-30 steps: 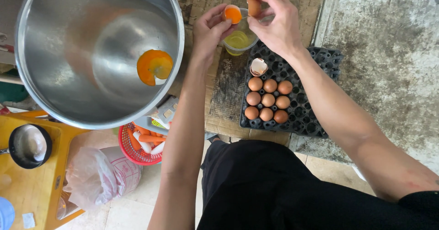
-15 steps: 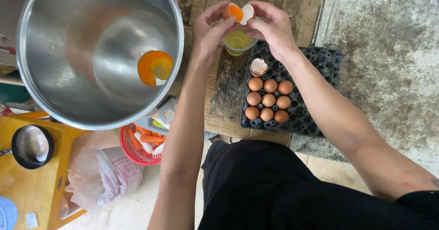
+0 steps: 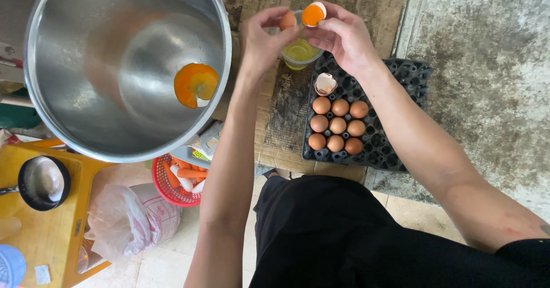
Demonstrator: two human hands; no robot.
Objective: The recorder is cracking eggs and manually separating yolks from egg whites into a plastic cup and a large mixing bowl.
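Note:
My left hand (image 3: 262, 40) holds a brown eggshell half (image 3: 287, 21), and my right hand (image 3: 344, 38) holds the other shell half (image 3: 313, 14) with an orange yolk in it. Both are over a small clear cup (image 3: 300, 54) of pale egg white. Close to my right wrist, a black egg tray (image 3: 401, 93) holds several brown eggs (image 3: 338, 124) and one empty shell (image 3: 325, 84). To the left a large steel bowl (image 3: 74, 110) holds egg yolks (image 3: 196, 84) at its bottom.
A red basket (image 3: 163, 185) with carrots sits under the bowl's rim. A yellow stand (image 3: 40, 230) carries a small black pan (image 3: 43, 182). A plastic bag (image 3: 129, 219) lies beside it. Worn cardboard (image 3: 281, 122) covers the floor under the cup.
The yolk has gone from the shell half in my left hand to the one in my right hand, and both hands stayed over the cup.

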